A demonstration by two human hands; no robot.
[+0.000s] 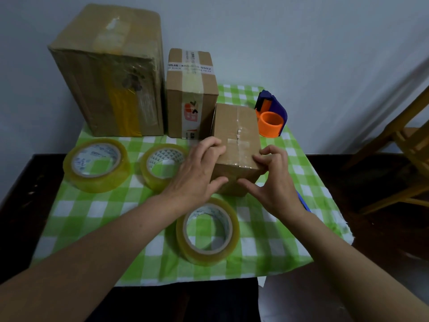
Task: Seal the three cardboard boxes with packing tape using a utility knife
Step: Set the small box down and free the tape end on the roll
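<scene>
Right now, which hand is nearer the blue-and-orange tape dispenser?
Right. The right hand grips the small box's near right corner, just below the tape dispenser; the left hand holds the box's far side.

Green-and-white checked tablecloth (111, 212) spread over dark wooden table (371, 182), blue-and-orange plastic tape dispenser (271, 115) at far right of cloth, wooden chair frame (408, 145) beside table, pale grey wall (301, 43) behind.

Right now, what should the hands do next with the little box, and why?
Probably pull the small cardboard box closer. The left hand and right hand grip its near corners, and only short tape scraps cross its top seam. The nearest tape roll lies just in front.
</scene>
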